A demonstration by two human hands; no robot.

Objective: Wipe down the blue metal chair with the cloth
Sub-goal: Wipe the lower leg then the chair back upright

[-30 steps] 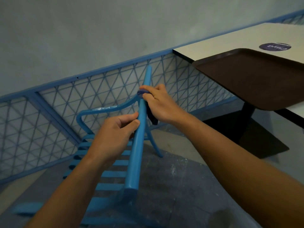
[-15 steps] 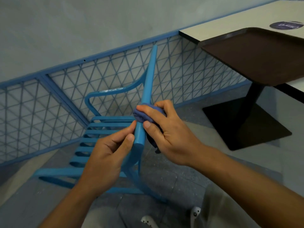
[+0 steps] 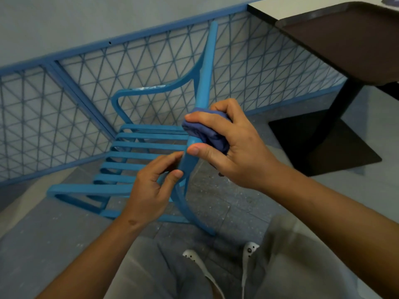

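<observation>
Head view: the blue slatted metal chair (image 3: 146,156) stands on the floor against the mesh fence, its top rail running lengthwise away from the viewer. The right hand (image 3: 233,147) clamps the bunched dark-blue cloth (image 3: 207,130) round that rail; the left hand (image 3: 151,186) pinches the rail's near end. The cloth could slide off that end, I judge.

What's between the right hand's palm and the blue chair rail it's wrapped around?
In the head view, a bunched dark blue cloth sits between the right hand and the chair rail.
</observation>
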